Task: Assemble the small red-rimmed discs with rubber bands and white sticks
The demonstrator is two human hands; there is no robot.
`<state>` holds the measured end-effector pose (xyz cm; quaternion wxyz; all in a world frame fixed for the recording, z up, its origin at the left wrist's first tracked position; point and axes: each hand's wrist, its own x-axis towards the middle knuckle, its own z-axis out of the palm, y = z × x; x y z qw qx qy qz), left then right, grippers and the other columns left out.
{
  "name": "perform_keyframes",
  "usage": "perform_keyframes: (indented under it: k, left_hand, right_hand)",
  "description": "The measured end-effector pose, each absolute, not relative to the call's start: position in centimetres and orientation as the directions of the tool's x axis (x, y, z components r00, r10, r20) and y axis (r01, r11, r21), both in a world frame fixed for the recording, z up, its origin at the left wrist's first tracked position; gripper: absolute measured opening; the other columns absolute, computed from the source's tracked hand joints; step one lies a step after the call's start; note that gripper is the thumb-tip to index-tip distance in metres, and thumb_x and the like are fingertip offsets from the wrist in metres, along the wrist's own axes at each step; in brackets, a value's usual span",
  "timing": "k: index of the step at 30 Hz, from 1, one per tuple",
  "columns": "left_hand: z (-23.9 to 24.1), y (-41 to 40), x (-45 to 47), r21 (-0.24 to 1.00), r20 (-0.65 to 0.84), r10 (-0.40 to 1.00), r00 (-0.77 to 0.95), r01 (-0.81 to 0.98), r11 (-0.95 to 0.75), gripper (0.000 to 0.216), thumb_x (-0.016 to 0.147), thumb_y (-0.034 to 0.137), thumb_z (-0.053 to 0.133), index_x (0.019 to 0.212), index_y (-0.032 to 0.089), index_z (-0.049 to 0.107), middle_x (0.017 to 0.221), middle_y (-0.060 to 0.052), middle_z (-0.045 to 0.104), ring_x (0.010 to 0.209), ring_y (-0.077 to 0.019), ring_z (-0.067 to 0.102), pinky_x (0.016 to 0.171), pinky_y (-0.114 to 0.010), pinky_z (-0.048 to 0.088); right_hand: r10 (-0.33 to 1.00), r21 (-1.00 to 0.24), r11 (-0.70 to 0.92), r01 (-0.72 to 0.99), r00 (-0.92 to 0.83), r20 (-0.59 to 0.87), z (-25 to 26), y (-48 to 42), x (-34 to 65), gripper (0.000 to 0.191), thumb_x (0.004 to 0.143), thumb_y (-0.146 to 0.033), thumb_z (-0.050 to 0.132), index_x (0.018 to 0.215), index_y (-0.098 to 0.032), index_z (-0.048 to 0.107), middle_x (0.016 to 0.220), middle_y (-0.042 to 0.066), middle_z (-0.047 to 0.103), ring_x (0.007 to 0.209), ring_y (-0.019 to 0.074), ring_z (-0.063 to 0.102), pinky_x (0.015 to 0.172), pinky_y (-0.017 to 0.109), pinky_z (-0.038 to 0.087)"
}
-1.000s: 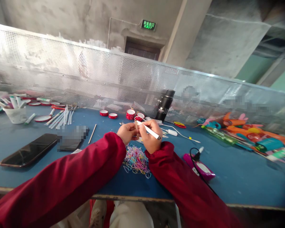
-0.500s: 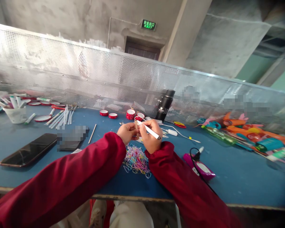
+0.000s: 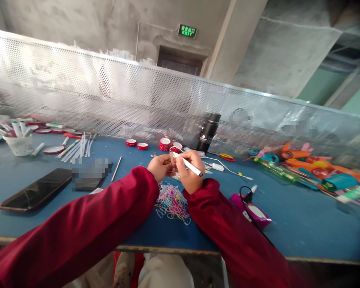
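Observation:
Both my hands meet above the blue table point(image 3: 303, 224), in red sleeves. My right hand point(image 3: 190, 170) is closed around a white marker pen point(image 3: 188, 165) that points left toward my other hand. My left hand point(image 3: 159, 166) pinches a small pale piece point(image 3: 172, 159) right at the pen's tip; what the piece is stays unclear. Just below the hands lies a heap of coloured rubber bands point(image 3: 172, 202).
A black phone point(image 3: 36, 193) lies at the left. A white cup of markers point(image 3: 19, 142), loose sticks and red lids point(image 3: 136, 144) sit further back. A black flask point(image 3: 208, 133) stands by the perforated metal screen. A purple device with a cable point(image 3: 253, 210) and bright toys point(image 3: 312, 166) lie right.

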<state>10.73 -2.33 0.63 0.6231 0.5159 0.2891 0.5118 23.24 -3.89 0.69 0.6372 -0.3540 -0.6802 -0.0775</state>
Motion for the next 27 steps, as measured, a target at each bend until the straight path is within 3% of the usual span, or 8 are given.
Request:
perform_keyframes:
  k: [27]
  left_hand:
    - [0.51,-2.28,10.79,0.940,0.153,0.936,0.318,-0.340,-0.038,0.024,0.065,0.020,0.081,0.078,0.013,0.062,0.066,0.001,0.062,0.061,-0.0109,0.061,0.063,-0.026,0.052]
  right_hand:
    - [0.420,-0.363,0.733,0.575,0.037,0.907,0.60,-3.86,23.31,0.007,0.085,-0.025,0.060,0.080,-0.021,0.058,0.071,0.001,0.063,0.064,0.0165,0.060,0.060,0.030,0.046]
